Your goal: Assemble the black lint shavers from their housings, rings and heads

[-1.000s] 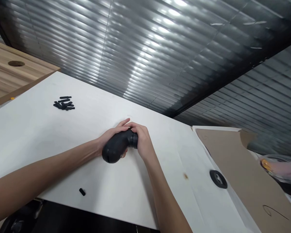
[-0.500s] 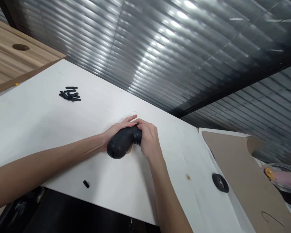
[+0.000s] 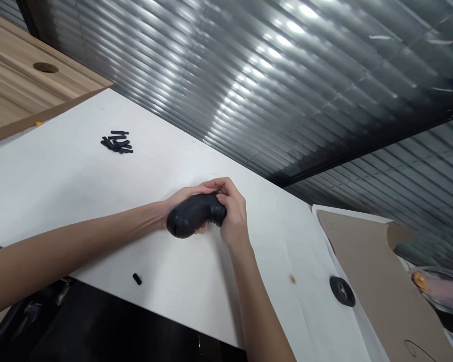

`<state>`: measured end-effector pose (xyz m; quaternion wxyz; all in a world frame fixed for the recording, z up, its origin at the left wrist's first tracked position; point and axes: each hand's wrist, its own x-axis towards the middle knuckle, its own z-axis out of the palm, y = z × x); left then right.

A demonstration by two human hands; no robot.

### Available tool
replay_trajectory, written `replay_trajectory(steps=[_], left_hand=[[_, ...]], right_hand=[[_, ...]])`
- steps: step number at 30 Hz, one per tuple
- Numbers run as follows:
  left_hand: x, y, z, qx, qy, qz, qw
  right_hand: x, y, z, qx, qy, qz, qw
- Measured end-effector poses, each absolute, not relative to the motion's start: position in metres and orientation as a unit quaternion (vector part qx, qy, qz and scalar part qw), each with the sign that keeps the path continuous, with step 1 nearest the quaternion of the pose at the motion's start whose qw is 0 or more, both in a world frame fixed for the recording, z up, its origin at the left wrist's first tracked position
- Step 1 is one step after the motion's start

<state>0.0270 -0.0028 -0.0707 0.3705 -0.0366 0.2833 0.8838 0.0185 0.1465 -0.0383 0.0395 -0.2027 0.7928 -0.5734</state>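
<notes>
A rounded, bent black device (image 3: 191, 215), shaped like a thick handle with a narrower neck at its right end, is held above the white table. My left hand (image 3: 179, 197) is closed round its far side, with some fingertips showing beneath it. At the neck end, my right hand (image 3: 234, 211) grips with thumb and fingers, and its fingertips meet the left hand's at the top. What lies under the fingers is hidden. A small black piece (image 3: 137, 279) rests near the table's front edge. Farther off lies a pile of several thin black strips (image 3: 117, 143).
The white table (image 3: 79, 186) borders a corrugated metal wall (image 3: 211, 65). A wooden board with a hole (image 3: 15, 75) is at the far left. On the right are a black ring-shaped object (image 3: 342, 291), brown cardboard (image 3: 377, 266) and a plastic-wrapped pink item (image 3: 441, 291).
My right fingers have arched higher over the neck and the device has tilted slightly. My left fingertips, stretched out before, are now partly covered by the right hand. The view has shifted a little.
</notes>
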Motion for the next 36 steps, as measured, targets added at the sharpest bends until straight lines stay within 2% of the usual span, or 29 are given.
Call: replay_trajectory(steps=[8,13,17,25,30,33,36], left_hand=[[0.023,-0.004,-0.073,-0.046,0.257,0.888,0.378],[0.020,-0.002,-0.079,-0.015,0.230,0.918,0.322],[0.019,-0.001,-0.082,-0.013,0.236,0.912,0.335],[0.013,-0.002,-0.084,-0.069,0.203,0.924,0.318],[0.006,-0.010,-0.089,-0.070,0.127,0.927,0.347],[0.005,-0.014,-0.088,-0.086,0.146,0.916,0.364],[0.007,-0.016,-0.087,-0.080,0.197,0.908,0.361]], right_hand=[[0.014,0.143,-0.039,-0.204,0.807,-0.555,0.004],[0.007,0.134,-0.041,-0.131,0.794,-0.594,0.003],[0.004,0.137,-0.045,-0.186,0.786,-0.589,0.011],[-0.020,0.146,-0.044,-0.287,0.794,-0.534,0.041],[-0.030,0.150,-0.049,-0.361,0.812,-0.458,-0.028],[-0.037,0.155,-0.052,-0.374,0.841,-0.387,-0.050],[-0.038,0.158,-0.054,-0.367,0.852,-0.371,-0.049]])
